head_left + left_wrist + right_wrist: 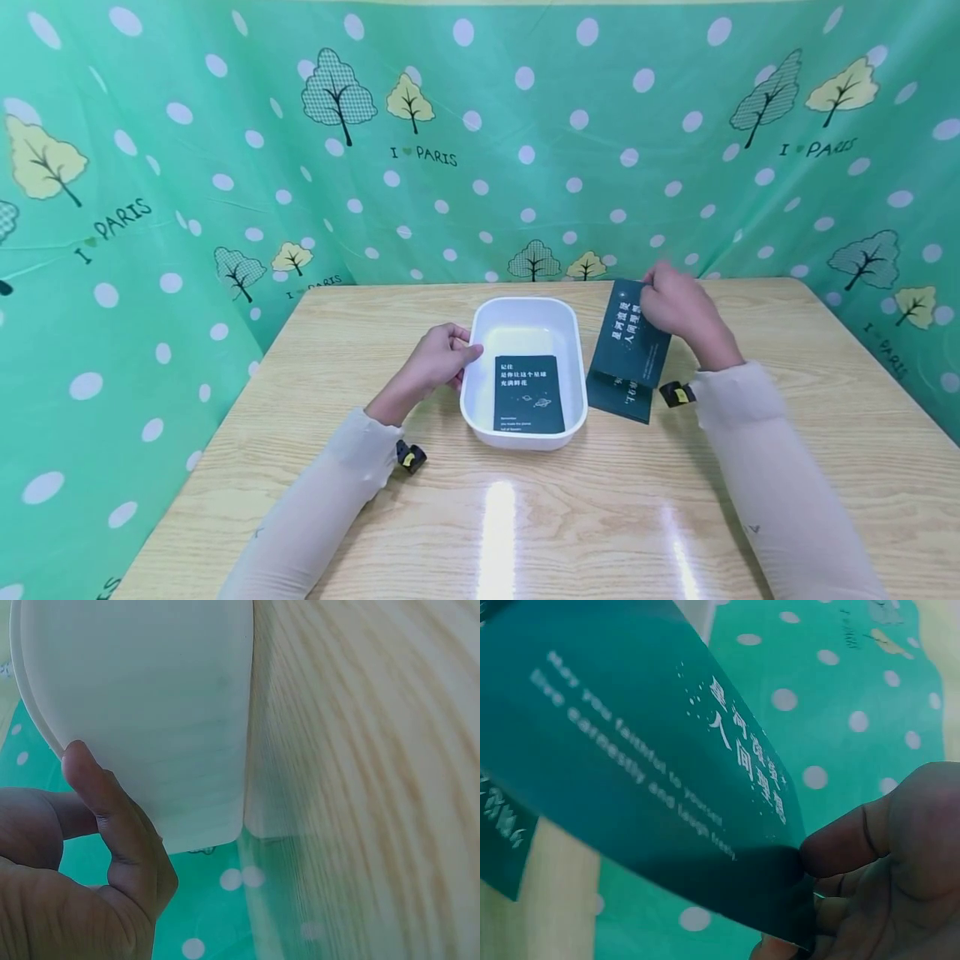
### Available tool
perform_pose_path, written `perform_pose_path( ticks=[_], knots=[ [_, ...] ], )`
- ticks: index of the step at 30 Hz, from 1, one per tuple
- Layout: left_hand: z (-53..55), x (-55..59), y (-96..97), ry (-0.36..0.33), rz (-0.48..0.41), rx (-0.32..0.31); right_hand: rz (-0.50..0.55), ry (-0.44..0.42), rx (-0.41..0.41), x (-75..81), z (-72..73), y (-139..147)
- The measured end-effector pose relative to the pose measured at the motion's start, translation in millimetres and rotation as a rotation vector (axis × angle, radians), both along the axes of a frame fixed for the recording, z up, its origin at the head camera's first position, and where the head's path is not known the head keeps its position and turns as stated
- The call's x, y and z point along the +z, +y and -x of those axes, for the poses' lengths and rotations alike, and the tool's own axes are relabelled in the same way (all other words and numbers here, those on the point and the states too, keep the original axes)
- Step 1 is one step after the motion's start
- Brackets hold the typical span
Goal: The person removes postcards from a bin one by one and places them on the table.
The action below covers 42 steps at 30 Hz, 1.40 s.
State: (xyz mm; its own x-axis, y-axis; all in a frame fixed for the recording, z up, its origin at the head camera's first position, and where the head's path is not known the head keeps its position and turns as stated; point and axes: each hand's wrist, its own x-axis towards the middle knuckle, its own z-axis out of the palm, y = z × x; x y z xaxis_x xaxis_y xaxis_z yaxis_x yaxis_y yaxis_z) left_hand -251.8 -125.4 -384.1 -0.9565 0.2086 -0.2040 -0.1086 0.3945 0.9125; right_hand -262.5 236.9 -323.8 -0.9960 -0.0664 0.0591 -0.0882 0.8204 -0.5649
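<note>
A white plastic basin (523,310) stands on the table, holding dark green printed cards (528,396). My left hand (442,357) grips its left rim between thumb and fingers; the left wrist view shows the basin's outer wall (150,720) beside that hand (112,847). To the right of the basin, my right hand (678,312) pinches a dark green card (626,342) by its upper right edge. This card is tilted and slightly bent in the right wrist view, with white lettering. Beneath it another dark green card (618,400) lies on the table, partly covered.
The wooden table (420,525) reaches back to a green dotted curtain (480,200), which also hangs along the sides. Black straps with yellow marks (410,457) sit at both wrists.
</note>
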Motion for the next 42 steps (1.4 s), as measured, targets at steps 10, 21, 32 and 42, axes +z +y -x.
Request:
perform_pose_path(
  ticks=[10,21,32,42],
  knots=[
    [0.9,0.8,0.2,-0.002,0.006,0.001,-0.070,-0.131,0.121,-18.4,8.6,-2],
    [-2.0,3.4,0.4,0.002,0.007,0.001,-0.157,-0.212,0.175,-28.6,11.5,1],
    [-0.3,2.8,0.6,0.002,0.013,-0.005,-0.210,-0.281,0.201,-37.4,16.0,4],
    [0.5,1.5,-0.5,0.005,0.006,-0.005,-0.248,-0.310,0.151,-44.4,20.4,0]
  ],
)
